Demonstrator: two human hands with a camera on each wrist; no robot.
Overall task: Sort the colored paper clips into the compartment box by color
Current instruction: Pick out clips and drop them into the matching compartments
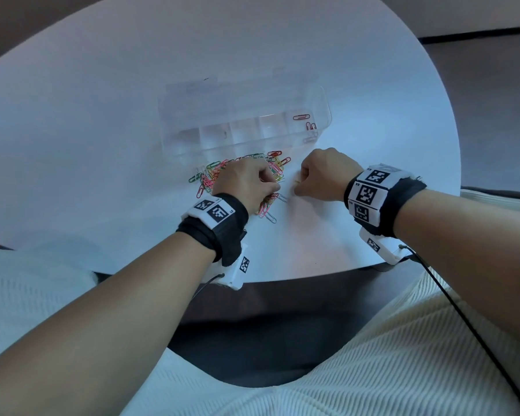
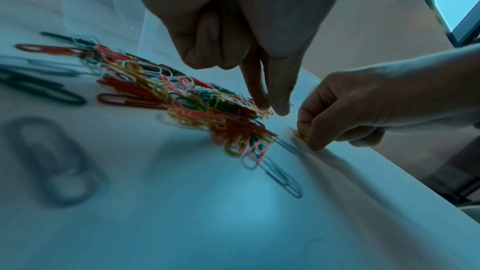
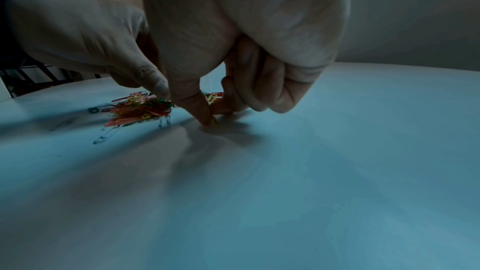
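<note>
A mixed pile of colored paper clips (image 1: 222, 172) (image 2: 182, 102) (image 3: 140, 108) lies on the white table just in front of the clear compartment box (image 1: 216, 135). Two red clips (image 1: 301, 117) sit in the box's rightmost compartment. My left hand (image 1: 275, 183) (image 2: 271, 110) reaches down into the pile's right edge, index finger and thumb close together on yellow clips, other fingers curled. My right hand (image 1: 296, 187) (image 3: 214, 118) pinches a yellow clip (image 2: 300, 134) (image 3: 215, 121) against the table just right of the pile.
The box's clear lid (image 1: 243, 94) lies open behind it. Loose grey clips (image 1: 271, 218) (image 2: 283, 178) lie at the pile's near side. The round table's front edge (image 1: 282, 277) runs close under both wrists. Bare tabletop (image 1: 102, 145) spreads left and right.
</note>
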